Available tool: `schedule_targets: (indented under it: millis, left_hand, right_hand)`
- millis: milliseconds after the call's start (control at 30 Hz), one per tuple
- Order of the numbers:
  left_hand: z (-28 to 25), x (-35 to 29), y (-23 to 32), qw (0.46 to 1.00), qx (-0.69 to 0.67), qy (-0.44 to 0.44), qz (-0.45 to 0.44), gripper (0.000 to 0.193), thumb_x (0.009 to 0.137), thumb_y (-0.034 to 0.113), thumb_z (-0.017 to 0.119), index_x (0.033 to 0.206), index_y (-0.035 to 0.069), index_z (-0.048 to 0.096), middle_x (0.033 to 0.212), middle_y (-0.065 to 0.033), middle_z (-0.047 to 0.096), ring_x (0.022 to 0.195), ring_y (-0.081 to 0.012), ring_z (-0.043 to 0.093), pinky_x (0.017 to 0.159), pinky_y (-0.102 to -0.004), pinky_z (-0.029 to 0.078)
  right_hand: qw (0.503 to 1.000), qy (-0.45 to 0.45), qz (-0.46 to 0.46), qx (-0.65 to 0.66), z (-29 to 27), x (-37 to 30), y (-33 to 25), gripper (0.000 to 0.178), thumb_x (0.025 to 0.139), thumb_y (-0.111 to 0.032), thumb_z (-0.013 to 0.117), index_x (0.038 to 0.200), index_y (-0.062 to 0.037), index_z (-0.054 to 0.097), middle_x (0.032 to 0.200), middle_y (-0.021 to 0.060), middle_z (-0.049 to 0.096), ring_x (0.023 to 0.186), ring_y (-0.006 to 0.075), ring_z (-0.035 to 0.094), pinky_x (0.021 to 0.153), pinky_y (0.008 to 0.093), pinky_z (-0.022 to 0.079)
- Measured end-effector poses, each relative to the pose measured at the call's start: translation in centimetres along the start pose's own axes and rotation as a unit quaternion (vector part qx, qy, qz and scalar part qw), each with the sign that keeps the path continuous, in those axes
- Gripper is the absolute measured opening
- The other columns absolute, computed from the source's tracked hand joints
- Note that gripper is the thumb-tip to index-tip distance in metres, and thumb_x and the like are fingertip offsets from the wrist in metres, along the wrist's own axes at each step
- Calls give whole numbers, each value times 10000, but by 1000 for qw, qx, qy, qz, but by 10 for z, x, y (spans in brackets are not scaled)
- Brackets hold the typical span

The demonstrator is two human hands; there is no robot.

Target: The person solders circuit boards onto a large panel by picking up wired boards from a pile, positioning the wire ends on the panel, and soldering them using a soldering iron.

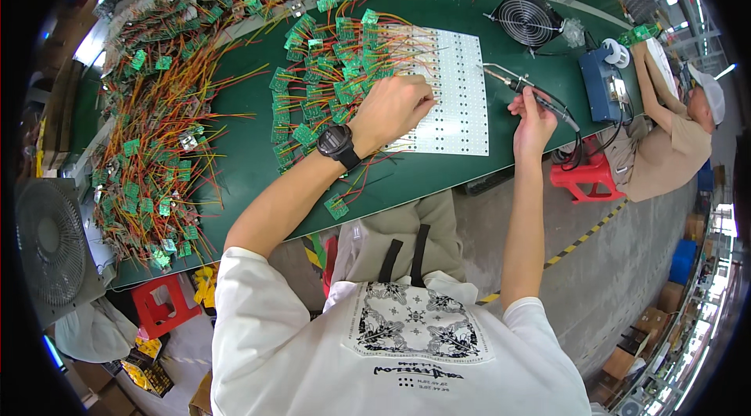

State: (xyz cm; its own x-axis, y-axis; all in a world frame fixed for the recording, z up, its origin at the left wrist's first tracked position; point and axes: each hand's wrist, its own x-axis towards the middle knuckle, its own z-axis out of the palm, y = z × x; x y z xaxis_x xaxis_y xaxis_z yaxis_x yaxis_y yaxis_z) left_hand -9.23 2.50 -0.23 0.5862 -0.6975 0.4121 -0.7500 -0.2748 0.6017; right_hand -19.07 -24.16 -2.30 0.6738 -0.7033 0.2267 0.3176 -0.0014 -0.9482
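Right hand [534, 130] gripped a soldering iron [547, 105] beside a white dotted board [461, 103]

The white dotted board lay flat on the green desk [242, 115], in front of the person. The left hand [395, 109], with a black watch [338, 144] at its wrist, was over the board's left part. Its fingers were curled closely together; whether they pinched a wire could not be told.

The right hand was off the board's right side, its fingers clamped on the soldering iron's handle. The iron pointed leftward, with its tip close to the board's right edge, and a dark cable ran from its rear.

Small green circuit boards [344, 64] lay in a dense group to the left of the white board, and their red and yellow wires [407, 39] reached across its left side. One circuit board [336, 207] lay near the desk's front edge. Farther left, a large heap of wired boards [160, 150] curved along the desk.

Beyond the iron stood a square black fan [526, 21]. To the right of it were a blue box [601, 87] and a white spool [616, 54]. At far right sat a co-worker [673, 142] in a pale cap, near a red stool [591, 179].
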Motion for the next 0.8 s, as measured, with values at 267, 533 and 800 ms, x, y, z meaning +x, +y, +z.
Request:
schedule_targets:
  millis: [267, 533, 800]
  left_hand:
    - [-36, 4, 19, 999, 14, -21, 43, 209, 855, 184, 676, 971, 11, 664, 968, -153, 619, 838, -335, 622, 738, -419, 511]
    - [-117, -73, 63, 986, 136, 76, -53, 209, 858, 134, 665, 1038, 29, 641, 1000, -123, 639, 853, -309, 646, 717, -394, 523]
    - [-166, -192, 3, 842, 424, 197, -268, 197, 801, 39, 625, 996, 49, 649, 965, -107, 610, 949, -308, 566, 793, -407, 489]
  right_hand:
    - [997, 44, -9, 62, 3, 0, 6, 217, 909, -106, 692, 1039, 47, 609, 783, 109, 664, 627, 170, 632, 581, 262, 483]
    - [998, 44, -2, 52, -13, 4, 10, 224, 896, -126, 713, 1042, 26, 636, 779, 97, 674, 615, 135, 625, 559, 232, 472]
    - [998, 12, 25, 53, -9, 3, 9, 203, 907, -109, 692, 1042, 33, 639, 770, 79, 666, 608, 134, 612, 567, 237, 447]
